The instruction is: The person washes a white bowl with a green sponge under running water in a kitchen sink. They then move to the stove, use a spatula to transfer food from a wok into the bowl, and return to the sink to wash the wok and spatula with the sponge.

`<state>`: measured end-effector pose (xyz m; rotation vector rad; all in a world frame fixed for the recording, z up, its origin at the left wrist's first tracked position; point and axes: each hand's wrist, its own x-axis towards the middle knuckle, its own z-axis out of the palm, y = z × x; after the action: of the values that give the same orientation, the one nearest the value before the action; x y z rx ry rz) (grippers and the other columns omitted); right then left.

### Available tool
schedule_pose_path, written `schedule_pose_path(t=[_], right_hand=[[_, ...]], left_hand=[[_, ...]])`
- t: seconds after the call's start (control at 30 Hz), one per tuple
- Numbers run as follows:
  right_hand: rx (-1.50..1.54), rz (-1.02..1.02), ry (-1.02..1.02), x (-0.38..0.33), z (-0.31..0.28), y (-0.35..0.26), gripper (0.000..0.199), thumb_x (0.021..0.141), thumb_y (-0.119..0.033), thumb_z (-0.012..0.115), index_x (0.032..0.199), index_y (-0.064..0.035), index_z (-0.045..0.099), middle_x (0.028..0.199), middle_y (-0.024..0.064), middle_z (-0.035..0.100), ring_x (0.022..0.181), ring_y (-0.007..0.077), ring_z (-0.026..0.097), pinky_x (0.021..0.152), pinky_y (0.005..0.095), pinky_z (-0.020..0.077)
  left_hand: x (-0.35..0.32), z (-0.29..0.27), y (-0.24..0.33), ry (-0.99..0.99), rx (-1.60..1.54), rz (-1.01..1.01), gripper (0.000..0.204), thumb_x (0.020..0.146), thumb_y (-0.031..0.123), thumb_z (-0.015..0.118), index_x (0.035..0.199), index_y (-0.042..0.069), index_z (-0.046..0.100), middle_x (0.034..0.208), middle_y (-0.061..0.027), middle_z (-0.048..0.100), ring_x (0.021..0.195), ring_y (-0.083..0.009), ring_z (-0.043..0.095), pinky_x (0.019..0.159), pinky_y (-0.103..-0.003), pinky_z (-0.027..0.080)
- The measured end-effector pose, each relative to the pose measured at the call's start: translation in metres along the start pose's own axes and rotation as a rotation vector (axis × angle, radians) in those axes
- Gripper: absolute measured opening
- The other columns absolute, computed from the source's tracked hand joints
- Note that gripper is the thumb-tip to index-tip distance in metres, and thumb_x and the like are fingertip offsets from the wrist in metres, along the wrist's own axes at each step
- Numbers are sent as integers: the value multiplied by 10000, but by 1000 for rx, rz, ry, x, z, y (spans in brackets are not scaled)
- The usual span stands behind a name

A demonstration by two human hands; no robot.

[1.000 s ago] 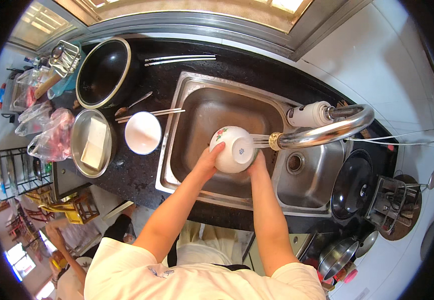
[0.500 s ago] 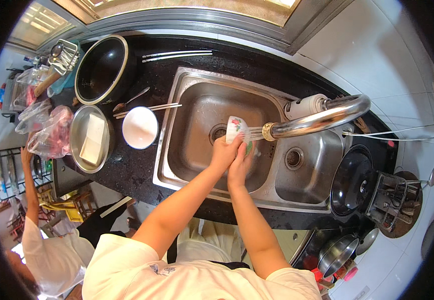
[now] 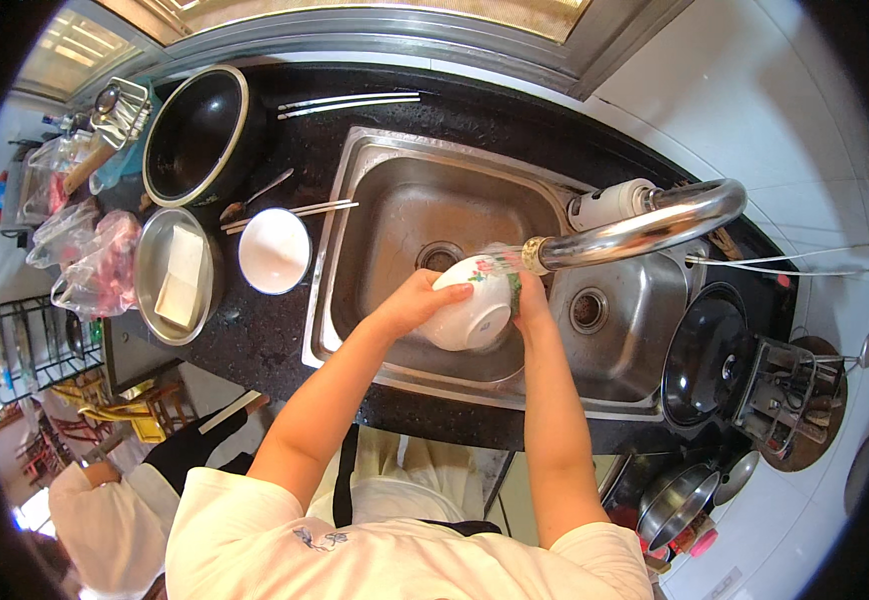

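Note:
My left hand (image 3: 413,303) grips a white bowl (image 3: 472,318) with a pink-and-green flower print, thumb on its outer wall. Tilted over the large sink basin (image 3: 385,215), the bowl shows its underside toward me. At its right side my right hand (image 3: 532,303) is closed against the rim, its fingers partly hidden. A green patch (image 3: 516,283) shows there; I cannot tell whether it is print or a pad. Water runs from the curved metal faucet (image 3: 645,235) onto the bowl's far side.
Left of the sink are a white bowl (image 3: 275,252), chopsticks (image 3: 335,207), a spoon (image 3: 255,193), a metal basin (image 3: 147,265) holding a pale block, and a large black bowl (image 3: 195,135). A black lid (image 3: 703,355) lies right. Another person (image 3: 120,520) stands lower left.
The bowl has turned so its underside faces me and has come nearer. My hands have moved apart to its two sides. The other person's raised arm has come down.

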<state>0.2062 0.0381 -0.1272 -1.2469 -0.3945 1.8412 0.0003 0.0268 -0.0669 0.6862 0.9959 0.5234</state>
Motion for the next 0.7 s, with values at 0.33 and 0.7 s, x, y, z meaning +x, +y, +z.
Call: schedule_pose_path(t=[0.33,0.7], right_hand=[[-326,-285,321,0,0,29,368,916,-311,493,931,34,620,842,93,630,804,169,591,739,336,457],[-653,-599,453,-29,22,5,349,911,-294,545,744,7,602,636,101,596,583,234,571,597,370,441]], left_hand=[[55,-39,-65,425,-78,-10,435,882,406,522,944,-2,661,863,-99,665,722,-170,610,642,-327,468],[42,-23,-37,-84,-504,-388,510,803,154,453,1300,56,397,1220,-184,513,1053,-374,570,848,-531,529]])
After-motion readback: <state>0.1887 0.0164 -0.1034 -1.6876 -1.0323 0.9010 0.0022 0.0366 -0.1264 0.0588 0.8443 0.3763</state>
